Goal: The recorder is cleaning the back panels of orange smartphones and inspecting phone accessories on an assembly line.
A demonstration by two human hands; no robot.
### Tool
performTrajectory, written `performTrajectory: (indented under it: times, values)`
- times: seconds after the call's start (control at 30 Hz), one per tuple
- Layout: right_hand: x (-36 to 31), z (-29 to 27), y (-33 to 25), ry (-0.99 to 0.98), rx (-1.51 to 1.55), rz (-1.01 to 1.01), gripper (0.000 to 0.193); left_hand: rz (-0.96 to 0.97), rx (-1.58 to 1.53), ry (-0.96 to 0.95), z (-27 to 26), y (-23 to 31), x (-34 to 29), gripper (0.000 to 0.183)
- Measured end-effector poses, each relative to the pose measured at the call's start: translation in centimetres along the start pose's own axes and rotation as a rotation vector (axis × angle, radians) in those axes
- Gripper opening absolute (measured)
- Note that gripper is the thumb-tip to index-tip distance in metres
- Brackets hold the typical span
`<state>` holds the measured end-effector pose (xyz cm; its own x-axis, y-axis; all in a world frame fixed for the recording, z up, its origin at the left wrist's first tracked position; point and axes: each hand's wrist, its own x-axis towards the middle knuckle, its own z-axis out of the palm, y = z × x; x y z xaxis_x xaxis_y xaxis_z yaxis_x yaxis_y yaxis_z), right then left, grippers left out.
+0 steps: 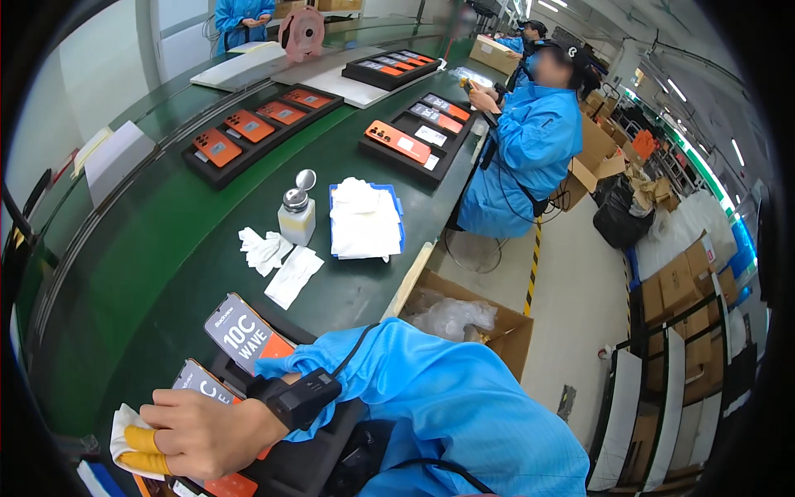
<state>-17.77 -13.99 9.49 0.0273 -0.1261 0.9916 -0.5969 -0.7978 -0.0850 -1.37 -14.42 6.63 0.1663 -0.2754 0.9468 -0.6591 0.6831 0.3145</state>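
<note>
My right hand (207, 431) reaches in from the lower right, its fingers closed on a folded white cloth (124, 424). Yellow covers sit on two of its fingers. A black device is strapped to the wrist. Beneath and beside the hand lies a black tray (310, 464) of phones. One phone with a grey and orange front (244, 331) leans at the tray's far end. Another similar phone (199, 379) is partly hidden by my hand. Orange surfaces show below the hand, mostly covered. My left hand is out of sight.
Beyond the tray stand a pump bottle (296, 219), crumpled white gloves (263, 250), a white cloth (294, 276) and a blue bin (400, 217) of cloths. Farther off are black trays of orange phones (217, 147). A co-worker in blue (526, 157) stands right, beside an open carton (517, 344).
</note>
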Motion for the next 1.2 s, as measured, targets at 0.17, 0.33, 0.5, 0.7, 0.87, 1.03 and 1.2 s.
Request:
performTrajectory:
  times: [0.17, 0.33, 0.5, 0.7, 0.87, 1.03, 1.2]
  values:
    - [0.1, -0.8, 0.5, -0.078, 0.095, 0.096, 0.033, -0.321, 0.085, -0.114, -3.3, -4.6, -3.4, 0.042]
    - [-1.6, -1.2, 1.2, -0.211, 0.142, 0.119, 0.034, -0.827, -0.624, -0.505, -3.7, -0.9, -3.3, 0.027]
    - [-0.4, -3.2, 2.6, -0.154, 0.029, 0.227, 0.051, -1.489, -1.564, -0.645, -1.3, 0.7, -2.8, 0.031]
    - [-1.2, -1.5, 2.7, -0.145, 0.104, 0.195, 0.052, -1.669, -1.382, -0.675, -0.5, 2.0, -1.2, 0.033]
    - [-1.5, -1.1, 2.9, -0.196, 0.077, 0.195, 0.051, -1.644, -1.366, -0.669, -0.4, 1.5, -2.4, 0.034]
    - [-2.1, -0.7, 2.1, -0.262, 0.124, 0.152, 0.048, -1.691, -1.44, -0.641, 0.3, 0.9, -2.1, 0.035]
    - [-4.4, -0.6, -2.0, -0.384, 0.404, -0.172, 0.053, -1.524, -2.059, -0.654, 0.3, -3.5, -3.3, 0.036]
